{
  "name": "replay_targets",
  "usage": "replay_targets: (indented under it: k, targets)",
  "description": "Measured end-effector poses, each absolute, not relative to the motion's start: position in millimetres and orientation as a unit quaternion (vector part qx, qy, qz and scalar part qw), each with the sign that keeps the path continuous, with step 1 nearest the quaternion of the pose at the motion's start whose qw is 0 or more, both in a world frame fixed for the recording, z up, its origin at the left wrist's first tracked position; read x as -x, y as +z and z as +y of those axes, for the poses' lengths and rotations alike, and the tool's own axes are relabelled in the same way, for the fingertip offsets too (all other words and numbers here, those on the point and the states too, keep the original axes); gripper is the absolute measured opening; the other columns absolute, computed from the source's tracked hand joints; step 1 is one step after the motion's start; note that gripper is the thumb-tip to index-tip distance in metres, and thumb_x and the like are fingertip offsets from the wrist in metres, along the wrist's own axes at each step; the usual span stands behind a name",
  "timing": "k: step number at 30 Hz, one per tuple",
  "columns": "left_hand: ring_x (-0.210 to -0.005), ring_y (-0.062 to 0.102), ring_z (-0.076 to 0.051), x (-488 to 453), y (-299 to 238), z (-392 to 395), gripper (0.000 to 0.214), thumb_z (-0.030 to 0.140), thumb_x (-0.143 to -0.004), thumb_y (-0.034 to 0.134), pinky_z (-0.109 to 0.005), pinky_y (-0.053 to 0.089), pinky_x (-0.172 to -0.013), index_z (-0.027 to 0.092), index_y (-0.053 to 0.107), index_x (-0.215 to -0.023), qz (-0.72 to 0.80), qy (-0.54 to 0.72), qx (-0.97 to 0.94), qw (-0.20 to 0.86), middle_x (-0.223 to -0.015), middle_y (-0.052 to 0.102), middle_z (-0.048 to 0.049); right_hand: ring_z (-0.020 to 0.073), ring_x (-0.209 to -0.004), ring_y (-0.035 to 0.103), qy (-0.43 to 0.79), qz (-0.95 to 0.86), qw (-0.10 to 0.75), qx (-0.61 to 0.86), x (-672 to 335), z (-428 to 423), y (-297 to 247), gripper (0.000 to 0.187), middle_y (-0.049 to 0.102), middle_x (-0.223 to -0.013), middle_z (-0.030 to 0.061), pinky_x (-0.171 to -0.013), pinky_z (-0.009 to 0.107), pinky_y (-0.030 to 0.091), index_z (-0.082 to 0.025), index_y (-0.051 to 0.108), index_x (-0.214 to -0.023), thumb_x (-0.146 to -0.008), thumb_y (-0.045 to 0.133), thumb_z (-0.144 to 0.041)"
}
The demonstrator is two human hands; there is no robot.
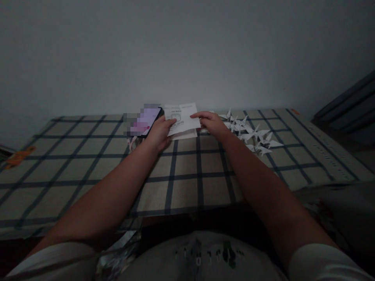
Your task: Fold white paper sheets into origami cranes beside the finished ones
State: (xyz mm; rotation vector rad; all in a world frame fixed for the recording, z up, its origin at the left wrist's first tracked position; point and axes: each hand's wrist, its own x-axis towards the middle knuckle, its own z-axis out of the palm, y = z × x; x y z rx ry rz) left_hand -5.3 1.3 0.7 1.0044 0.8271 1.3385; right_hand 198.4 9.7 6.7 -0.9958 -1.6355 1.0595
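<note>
While both my forearms reach straight out over the checked counter (187, 183), my left hand (159, 132) and right hand (212, 123) each pinch a side edge of the white paper (181, 117) in their fingers, between phone (148, 121) and folded cranes (252, 134).

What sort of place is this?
Probably a dim home room: checked tablecloth against a plain wall, folded paper cranes, a phone beside the paper sheet held by left hand and right hand.

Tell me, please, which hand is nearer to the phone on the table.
Left. The left hand is right beside the phone, holding the paper sheet by its left edge; the right hand holds its right edge, farther away.
</note>
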Motion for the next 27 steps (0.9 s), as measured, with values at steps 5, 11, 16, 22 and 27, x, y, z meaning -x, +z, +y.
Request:
replay_targets:
  k: [5, 11, 16, 22, 27]
  targets:
    - [-0.103, 0.074, -0.027, 7, 4, 1, 0.041, 0.011, -0.073, 0.066, -0.043, 0.061, -0.092, 0.015, 0.068, -0.114, 0.371, 0.574, -0.42, 0.597, -0.112, 0.077, -0.0111, 0.0148, -0.089, 0.066, 0.465, -0.686, 0.428, 0.359, -196, 9, 6, 0.034, 0.072, -0.116, 0.008, -0.076, 0.028, 0.057, -0.018, 0.074, -0.107, -0.074, 0.066, -0.015]
    - [-0.093, 0.075, -0.022, 10, 6, 0, 0.035, 0.014, -0.076, 0.067, -0.032, 0.063, -0.082, 0.017, 0.068, -0.111, 0.38, 0.558, -0.393, 0.624, -0.111, 0.076, -0.0089, 0.0126, -0.074, 0.063, 0.402, -0.704, 0.44, 0.387, -199, 13, 1, 0.029, 0.073, -0.093, 0.0059, -0.07, 0.027, 0.054, -0.016, 0.074, -0.092, -0.08, 0.074, -0.042]
    - [-0.087, 0.076, -0.02, 10, 10, -4, 0.033, 0.02, -0.082, 0.061, -0.025, 0.062, -0.072, 0.011, 0.067, -0.114, 0.368, 0.528, -0.395, 0.656, -0.1, 0.077, -0.0109, 0.0129, -0.068, 0.063, 0.358, -0.682, 0.465, 0.437, -201, 12, 2, 0.042, 0.073, -0.082, 0.0057, -0.068, 0.027, 0.053, -0.015, 0.073, -0.088, -0.084, 0.069, -0.056]
    - [-0.105, 0.074, -0.031, 8, 8, -5, 0.063, 0.069, -0.087, 0.056, -0.036, 0.063, -0.075, 0.017, 0.065, -0.123, 0.345, 0.519, -0.44, 0.647, -0.115, 0.074, -0.0154, 0.0146, -0.063, 0.063, 0.357, -0.652, 0.484, 0.462, -198, 12, 4, 0.037, 0.071, -0.071, 0.0045, -0.061, 0.026, 0.049, -0.014, 0.071, -0.082, -0.082, 0.07, -0.051]
    - [-0.111, 0.071, -0.031, 7, 3, -10, 0.071, 0.06, -0.066, 0.084, -0.036, 0.062, -0.077, 0.021, 0.062, -0.121, 0.338, 0.504, -0.537, 0.586, -0.127, 0.07, -0.014, 0.014, -0.062, 0.06, 0.319, -0.664, 0.488, 0.468, -197, 12, 3, 0.034, 0.066, -0.065, 0.0027, -0.058, 0.025, 0.042, -0.014, 0.068, -0.074, -0.081, 0.069, -0.048]
